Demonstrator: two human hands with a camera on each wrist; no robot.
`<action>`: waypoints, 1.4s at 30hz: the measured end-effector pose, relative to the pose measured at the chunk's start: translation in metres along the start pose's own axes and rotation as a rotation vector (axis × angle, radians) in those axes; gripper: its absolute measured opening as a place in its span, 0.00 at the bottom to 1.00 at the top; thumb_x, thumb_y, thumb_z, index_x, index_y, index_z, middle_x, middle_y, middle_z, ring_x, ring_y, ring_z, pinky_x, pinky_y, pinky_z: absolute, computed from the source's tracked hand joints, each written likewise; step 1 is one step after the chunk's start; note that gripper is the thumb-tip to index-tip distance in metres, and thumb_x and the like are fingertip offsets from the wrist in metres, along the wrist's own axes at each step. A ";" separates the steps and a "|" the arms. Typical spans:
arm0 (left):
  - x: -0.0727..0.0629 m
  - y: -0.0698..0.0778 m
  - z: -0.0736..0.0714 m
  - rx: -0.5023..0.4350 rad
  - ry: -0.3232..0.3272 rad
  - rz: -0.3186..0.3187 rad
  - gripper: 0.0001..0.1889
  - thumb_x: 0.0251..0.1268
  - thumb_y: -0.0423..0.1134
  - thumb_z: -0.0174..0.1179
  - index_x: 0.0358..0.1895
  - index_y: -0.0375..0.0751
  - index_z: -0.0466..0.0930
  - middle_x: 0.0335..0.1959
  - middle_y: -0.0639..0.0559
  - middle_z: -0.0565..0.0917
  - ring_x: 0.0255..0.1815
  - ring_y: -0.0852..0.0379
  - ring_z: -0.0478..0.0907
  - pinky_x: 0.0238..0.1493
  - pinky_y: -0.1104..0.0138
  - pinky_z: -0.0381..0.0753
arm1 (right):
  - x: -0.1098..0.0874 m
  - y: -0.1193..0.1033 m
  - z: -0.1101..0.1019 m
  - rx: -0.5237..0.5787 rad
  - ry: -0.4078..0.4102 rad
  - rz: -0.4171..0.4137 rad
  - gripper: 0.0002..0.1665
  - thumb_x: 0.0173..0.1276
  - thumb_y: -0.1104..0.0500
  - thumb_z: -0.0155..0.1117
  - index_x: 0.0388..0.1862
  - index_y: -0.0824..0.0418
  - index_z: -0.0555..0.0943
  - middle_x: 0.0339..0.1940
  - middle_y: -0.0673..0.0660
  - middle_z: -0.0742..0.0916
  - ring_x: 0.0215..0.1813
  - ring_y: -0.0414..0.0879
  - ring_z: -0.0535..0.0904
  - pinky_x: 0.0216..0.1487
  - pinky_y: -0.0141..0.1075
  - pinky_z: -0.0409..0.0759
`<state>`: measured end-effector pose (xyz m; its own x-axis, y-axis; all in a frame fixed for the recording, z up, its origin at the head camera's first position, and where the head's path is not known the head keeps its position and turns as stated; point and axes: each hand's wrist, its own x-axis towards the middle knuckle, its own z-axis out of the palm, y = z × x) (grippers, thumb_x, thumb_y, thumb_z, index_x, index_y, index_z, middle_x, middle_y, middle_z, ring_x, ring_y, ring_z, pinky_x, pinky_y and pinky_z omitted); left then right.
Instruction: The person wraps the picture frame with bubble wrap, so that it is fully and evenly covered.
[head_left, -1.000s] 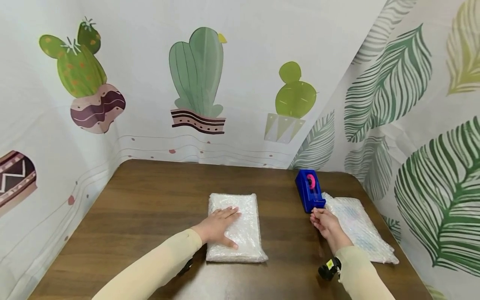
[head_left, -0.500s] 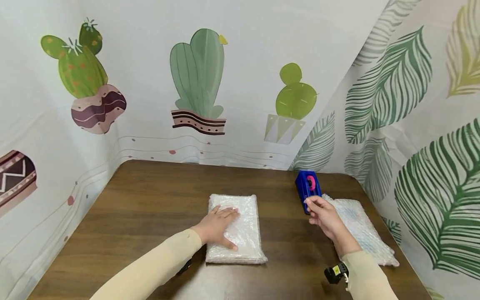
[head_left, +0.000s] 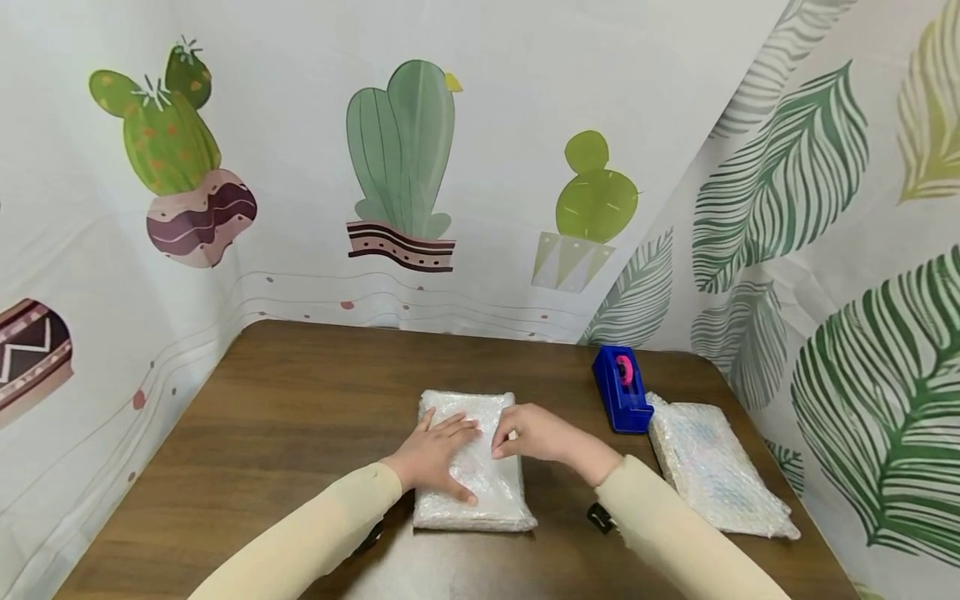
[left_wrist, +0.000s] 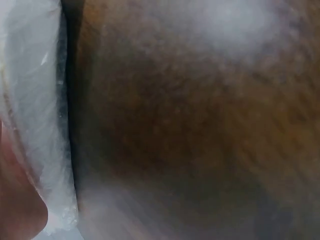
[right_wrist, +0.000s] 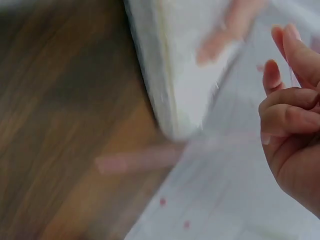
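Note:
A flat package in bubble wrap (head_left: 487, 496) lies in front of me on the wooden table. My left hand (head_left: 438, 457) rests on top of it with fingers spread; the left wrist view catches only the package's edge and a fingertip. Thumb and fingertips together, my right hand (head_left: 532, 433) is over the package's right edge. In the right wrist view these fingers pinch a piece of clear tape (right_wrist: 293, 77), seen as a thin sliver. A blurred pinkish, see-through strip (right_wrist: 140, 161) runs from near this hand across the table edge in that view.
A blue tape dispenser (head_left: 621, 400) with a pink-cored roll stands at the back right. Beside it lies a second bubble-wrapped package (head_left: 720, 475), near the table's right edge. Printed cloth (head_left: 495, 167) hangs behind the wooden table (head_left: 322, 400).
My right hand has left the tape dispenser and come left to the package, its fingertips pinched together. The left hand stays on the package.

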<state>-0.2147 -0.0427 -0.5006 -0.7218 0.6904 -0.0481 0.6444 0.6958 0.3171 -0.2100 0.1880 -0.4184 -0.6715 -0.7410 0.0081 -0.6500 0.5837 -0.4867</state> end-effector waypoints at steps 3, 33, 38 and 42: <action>-0.001 0.001 0.001 -0.049 0.002 -0.001 0.53 0.44 0.71 0.74 0.75 0.48 0.69 0.79 0.51 0.70 0.84 0.47 0.59 0.81 0.34 0.47 | 0.019 -0.007 0.014 -0.046 -0.087 0.004 0.06 0.62 0.57 0.75 0.32 0.59 0.92 0.33 0.51 0.91 0.39 0.36 0.84 0.46 0.27 0.81; -0.003 -0.001 -0.005 -0.109 -0.042 -0.017 0.57 0.46 0.67 0.75 0.79 0.46 0.63 0.81 0.49 0.66 0.85 0.45 0.55 0.82 0.34 0.42 | 0.046 -0.004 0.033 0.078 -0.164 -0.001 0.08 0.71 0.58 0.67 0.40 0.60 0.91 0.39 0.52 0.93 0.40 0.33 0.84 0.46 0.25 0.81; -0.001 0.000 -0.011 -0.079 -0.123 -0.012 0.53 0.50 0.63 0.74 0.79 0.45 0.62 0.82 0.48 0.64 0.86 0.45 0.53 0.82 0.33 0.41 | 0.041 0.022 0.032 0.439 -0.171 0.149 0.09 0.75 0.63 0.62 0.41 0.70 0.85 0.35 0.54 0.86 0.27 0.32 0.70 0.29 0.25 0.71; 0.002 0.001 -0.018 -0.016 -0.180 -0.014 0.52 0.52 0.62 0.73 0.80 0.48 0.62 0.83 0.51 0.62 0.86 0.47 0.52 0.83 0.36 0.44 | 0.040 0.036 0.022 0.443 -0.038 0.303 0.09 0.74 0.64 0.61 0.40 0.70 0.84 0.36 0.56 0.86 0.29 0.36 0.70 0.32 0.28 0.70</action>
<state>-0.2203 -0.0438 -0.4838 -0.6730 0.7059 -0.2210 0.6294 0.7034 0.3302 -0.2519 0.1722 -0.4547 -0.7869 -0.5773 -0.2179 -0.2112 0.5837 -0.7840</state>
